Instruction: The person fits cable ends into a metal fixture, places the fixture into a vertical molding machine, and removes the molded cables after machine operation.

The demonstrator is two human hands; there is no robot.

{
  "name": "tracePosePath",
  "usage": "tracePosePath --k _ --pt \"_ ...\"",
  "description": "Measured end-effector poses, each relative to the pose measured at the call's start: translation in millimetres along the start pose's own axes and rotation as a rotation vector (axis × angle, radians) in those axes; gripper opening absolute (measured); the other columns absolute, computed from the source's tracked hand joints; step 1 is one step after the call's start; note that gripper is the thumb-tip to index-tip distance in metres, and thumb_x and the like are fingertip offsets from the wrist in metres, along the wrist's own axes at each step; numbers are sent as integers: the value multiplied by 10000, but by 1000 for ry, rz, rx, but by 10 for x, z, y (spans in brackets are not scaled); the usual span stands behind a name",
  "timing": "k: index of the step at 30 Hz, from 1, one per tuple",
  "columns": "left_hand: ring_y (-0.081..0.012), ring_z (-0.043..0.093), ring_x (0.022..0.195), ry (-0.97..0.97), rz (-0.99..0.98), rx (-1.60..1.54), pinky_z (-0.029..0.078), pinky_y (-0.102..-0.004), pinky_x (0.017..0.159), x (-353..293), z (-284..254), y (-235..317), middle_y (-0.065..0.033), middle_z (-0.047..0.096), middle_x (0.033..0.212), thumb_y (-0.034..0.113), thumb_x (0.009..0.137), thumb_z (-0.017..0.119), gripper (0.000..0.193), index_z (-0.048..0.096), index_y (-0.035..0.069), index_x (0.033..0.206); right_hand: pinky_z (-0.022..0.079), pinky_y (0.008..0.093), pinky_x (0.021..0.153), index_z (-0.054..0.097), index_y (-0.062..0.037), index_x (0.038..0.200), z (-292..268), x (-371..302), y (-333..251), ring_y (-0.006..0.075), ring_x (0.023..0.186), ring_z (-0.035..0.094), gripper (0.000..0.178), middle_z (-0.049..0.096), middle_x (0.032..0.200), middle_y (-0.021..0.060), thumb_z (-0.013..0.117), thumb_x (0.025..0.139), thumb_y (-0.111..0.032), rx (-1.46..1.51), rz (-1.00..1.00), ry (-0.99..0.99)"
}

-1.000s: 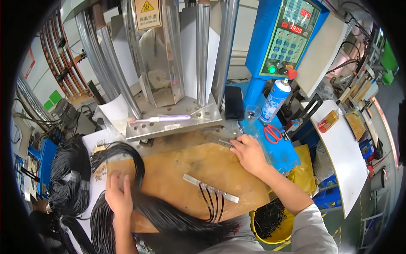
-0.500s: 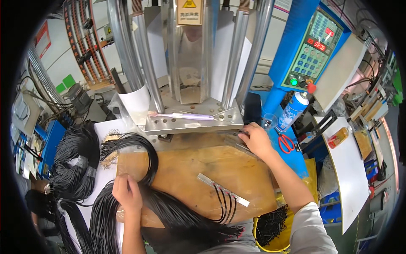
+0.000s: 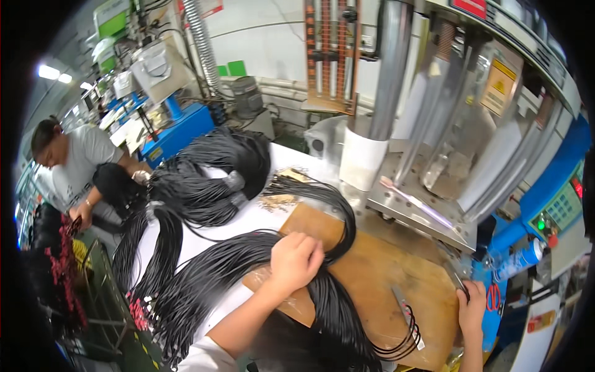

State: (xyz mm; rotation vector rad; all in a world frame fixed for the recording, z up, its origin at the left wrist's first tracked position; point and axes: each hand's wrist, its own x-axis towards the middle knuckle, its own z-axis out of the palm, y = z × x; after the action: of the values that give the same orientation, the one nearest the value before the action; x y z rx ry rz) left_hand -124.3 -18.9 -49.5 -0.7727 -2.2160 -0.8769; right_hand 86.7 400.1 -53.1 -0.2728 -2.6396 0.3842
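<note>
Since half a second ago the person's head has swung left, so in the head view the press plate (image 3: 458,235) has slid to the right and a co-worker (image 3: 93,149) has come into sight at the far left. From where I stand, the left hand (image 3: 297,263) is half closed, knuckles up, over the black cables (image 3: 223,273) that fan out beside the brown mat (image 3: 378,266); whether it grips any of them I can't tell. Well across from it, the right hand (image 3: 472,304) has its fingers bent inward at the mat's right edge, right by a slim metal strip (image 3: 457,278), and I can't make out whether that is pinched or merely touched. Between the two hands, nearer the right, a narrow metal bar (image 3: 400,301) lies aslant on the mat with a few dark leads looping from it. Red-handled scissors (image 3: 493,297) lie just beyond the right hand, near a blue spray can (image 3: 517,261). A toothbrush (image 3: 424,208) rests on the plate, and a thick black coil (image 3: 211,180) sits on the white tabletop (image 3: 288,158).
</note>
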Motion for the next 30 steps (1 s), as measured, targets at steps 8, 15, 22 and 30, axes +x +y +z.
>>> tracePosePath --k 8,15,22,30 --pt "-438 672 853 -543 -176 115 557 -499 736 325 -38 257 -236 653 1009 599 893 680 731 523 51 1350 466 270 631 691 22 1080 343 325 -666 148 737 606 181 644 903 61 706 942 -94 658 299 -67" --pt "-433 676 968 -756 -55 247 564 -497 793 372 545 96 -236 646 1132 551 899 692 822 412 90 1519 394 212 545 721 3 1063 915 514 -1063 51 598 512 168 634 775 -6 668 1009 -148 957 399 -42" --pt "-388 610 1095 -323 -162 476 519 -494 888 741 -455 -1000 -172 631 1225 472 797 813 650 595 95 1279 385 212 530 715 19 1068 832 460 -1016 58 585 506 164 624 767 6 669 1002 -124 959 416 -67" --pt "-422 562 1218 -388 -438 831 345 -618 1095 631 -788 -2230 -234 637 1260 694 860 649 861 498 108 1472 385 216 528 717 16 1059 869 502 -1055 53 591 505 159 609 750 -5 666 1003 -123 914 438 -93"
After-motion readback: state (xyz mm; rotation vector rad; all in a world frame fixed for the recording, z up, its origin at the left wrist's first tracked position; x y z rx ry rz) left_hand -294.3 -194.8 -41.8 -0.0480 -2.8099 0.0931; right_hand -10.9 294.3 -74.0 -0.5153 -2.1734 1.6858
